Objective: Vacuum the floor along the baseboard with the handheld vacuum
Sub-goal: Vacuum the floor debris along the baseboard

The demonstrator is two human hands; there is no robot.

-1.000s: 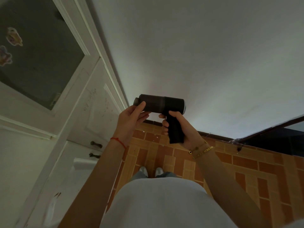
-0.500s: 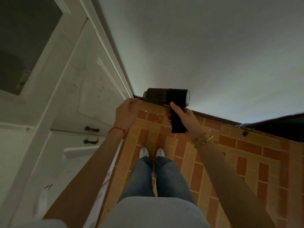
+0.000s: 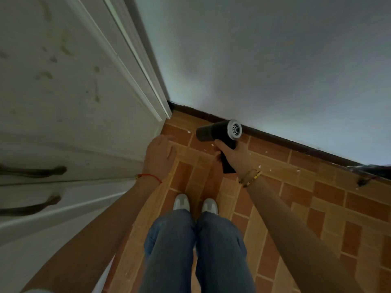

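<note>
A black handheld vacuum (image 3: pixel 213 130) with a silver grilled rear end is gripped by its handle in my right hand (image 3: pixel 233 154). Its barrel lies roughly level, with the dark front end pointing left toward the corner. It hangs above the orange brick-pattern floor (image 3: pixel 296 199), just in front of the dark baseboard (image 3: pixel 296 144) at the foot of the white wall. Small white crumbs (image 3: pixel 259 167) lie scattered on the tiles near the baseboard. My left hand (image 3: pixel 159 157) hovers left of the vacuum, fingers loose, holding nothing.
A white cabinet (image 3: pixel 69 98) with dark drawer handles (image 3: pixel 31 171) fills the left side and meets the wall at the corner. My legs in jeans and white shoes (image 3: pixel 195 205) stand below the hands. A dark object (image 3: pixel 364 181) lies on the floor at right.
My left hand has let go of the vacuum's front and drawn left. My right hand has lowered the vacuum toward the baseboard, its rear grille turned to face me. The view tilted down.
</note>
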